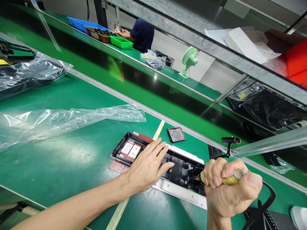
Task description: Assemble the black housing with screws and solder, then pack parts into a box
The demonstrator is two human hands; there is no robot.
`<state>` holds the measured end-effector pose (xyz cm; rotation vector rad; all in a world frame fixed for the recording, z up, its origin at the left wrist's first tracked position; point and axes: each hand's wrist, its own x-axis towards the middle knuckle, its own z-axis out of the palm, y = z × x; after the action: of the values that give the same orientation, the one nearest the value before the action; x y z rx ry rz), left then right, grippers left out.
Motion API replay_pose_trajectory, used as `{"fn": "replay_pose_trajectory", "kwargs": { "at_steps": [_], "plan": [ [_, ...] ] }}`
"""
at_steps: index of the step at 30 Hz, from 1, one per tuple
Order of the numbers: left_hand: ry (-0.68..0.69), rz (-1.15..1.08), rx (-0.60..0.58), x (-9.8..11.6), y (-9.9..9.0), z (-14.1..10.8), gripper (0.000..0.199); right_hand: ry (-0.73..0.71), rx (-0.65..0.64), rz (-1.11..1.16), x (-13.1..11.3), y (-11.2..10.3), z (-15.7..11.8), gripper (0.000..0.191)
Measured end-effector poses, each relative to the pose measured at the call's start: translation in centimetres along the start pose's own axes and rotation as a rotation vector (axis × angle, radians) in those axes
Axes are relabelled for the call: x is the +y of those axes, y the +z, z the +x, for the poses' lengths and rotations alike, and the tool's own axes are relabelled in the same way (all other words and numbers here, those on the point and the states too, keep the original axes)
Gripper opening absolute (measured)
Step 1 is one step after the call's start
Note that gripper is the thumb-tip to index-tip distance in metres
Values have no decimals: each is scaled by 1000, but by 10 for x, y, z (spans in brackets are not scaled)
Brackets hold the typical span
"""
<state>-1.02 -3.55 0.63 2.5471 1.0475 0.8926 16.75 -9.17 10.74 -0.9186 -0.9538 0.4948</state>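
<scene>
Black case [177, 168] on a green table [79, 159]; left hand [148, 166] lies spread across it, right hand [230, 188] grips a yellow-handled tool [230, 181].

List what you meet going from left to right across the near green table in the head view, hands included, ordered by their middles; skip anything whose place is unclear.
Clear plastic → left hand → small tray → right hand.
</scene>
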Motion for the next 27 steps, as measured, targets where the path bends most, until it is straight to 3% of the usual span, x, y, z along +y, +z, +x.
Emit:
{"fn": "replay_pose_trajectory", "kwargs": {
  "at_steps": [27],
  "plan": [
    [19, 57, -21, -1, 0, 2, 57, 64, 36, 15, -5, 2, -1, 36]
  ]
}}
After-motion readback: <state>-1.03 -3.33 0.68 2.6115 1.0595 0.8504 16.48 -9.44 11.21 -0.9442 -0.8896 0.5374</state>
